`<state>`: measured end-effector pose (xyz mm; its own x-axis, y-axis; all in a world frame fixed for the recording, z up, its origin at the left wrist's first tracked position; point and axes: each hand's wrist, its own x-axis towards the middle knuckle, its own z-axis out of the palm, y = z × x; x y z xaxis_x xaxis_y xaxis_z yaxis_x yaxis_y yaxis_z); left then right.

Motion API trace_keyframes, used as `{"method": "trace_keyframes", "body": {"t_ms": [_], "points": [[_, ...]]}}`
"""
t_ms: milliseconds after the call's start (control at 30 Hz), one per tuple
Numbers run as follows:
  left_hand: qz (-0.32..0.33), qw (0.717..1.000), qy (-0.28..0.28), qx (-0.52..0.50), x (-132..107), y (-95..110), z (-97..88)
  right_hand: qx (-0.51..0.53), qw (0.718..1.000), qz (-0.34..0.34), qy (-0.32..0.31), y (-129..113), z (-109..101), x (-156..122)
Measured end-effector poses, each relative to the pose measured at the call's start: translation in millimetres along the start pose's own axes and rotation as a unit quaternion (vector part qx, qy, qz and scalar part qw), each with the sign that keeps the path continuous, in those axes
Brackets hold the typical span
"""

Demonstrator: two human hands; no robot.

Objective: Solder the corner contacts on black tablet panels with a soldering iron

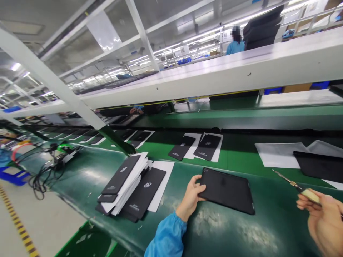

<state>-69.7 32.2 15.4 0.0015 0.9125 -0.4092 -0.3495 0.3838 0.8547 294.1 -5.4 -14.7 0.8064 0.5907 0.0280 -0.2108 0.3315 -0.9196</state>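
Observation:
My left hand (pixel 189 200) grips the left edge of a black tablet back cover (pixel 227 191), thumb on top and fingers by its side. The cover is tilted slightly over the green bench, a camera hole in its upper left corner. At the right, my right hand (pixel 323 216) is closed around the pale yellow handle of a soldering iron (pixel 297 186). Its thin metal tip points up and left, apart from the cover. Left of my left hand lie a pile of black covers with white sheets between them (pixel 125 182) and another logo-marked cover (pixel 146 189).
Behind the bench (pixel 209 228) runs a green conveyor belt (pixel 235 157) carrying covers on white sheets (pixel 217 151). A dark panel (pixel 321 167) lies at the right. Cables (pixel 50 175) hang at the left. A white shelf beam (pixel 214 78) crosses above; a person in blue (pixel 235 47) is beyond.

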Motion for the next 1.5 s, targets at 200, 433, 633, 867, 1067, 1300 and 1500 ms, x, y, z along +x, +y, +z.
{"method": "trace_keyframes", "body": {"t_ms": [200,433,633,867,1067,1300,1500], "points": [[0.014,0.993,-0.083,0.085,1,-5,12.9,-0.012,0.991,0.062,-0.117,-9,21,-25],[0.041,0.987,-0.156,0.008,15,-22,12.1,0.057,0.971,0.17,-0.156,9,30,-28],[0.053,0.982,-0.174,-0.042,29,-37,-1.8,0.112,0.966,0.19,-0.132,44,28,-17],[0.08,0.98,-0.175,-0.049,46,-41,-9.6,0.094,0.977,0.165,-0.093,54,36,-19],[0.105,0.976,-0.188,-0.023,57,-42,-14.5,0.091,0.98,0.142,-0.107,46,45,-27],[0.091,0.981,-0.171,-0.003,51,-41,-11.2,0.12,0.977,0.143,-0.105,37,41,-26],[0.043,0.984,-0.171,-0.022,29,-41,0.0,0.12,0.973,0.177,-0.092,32,41,-29]]}}
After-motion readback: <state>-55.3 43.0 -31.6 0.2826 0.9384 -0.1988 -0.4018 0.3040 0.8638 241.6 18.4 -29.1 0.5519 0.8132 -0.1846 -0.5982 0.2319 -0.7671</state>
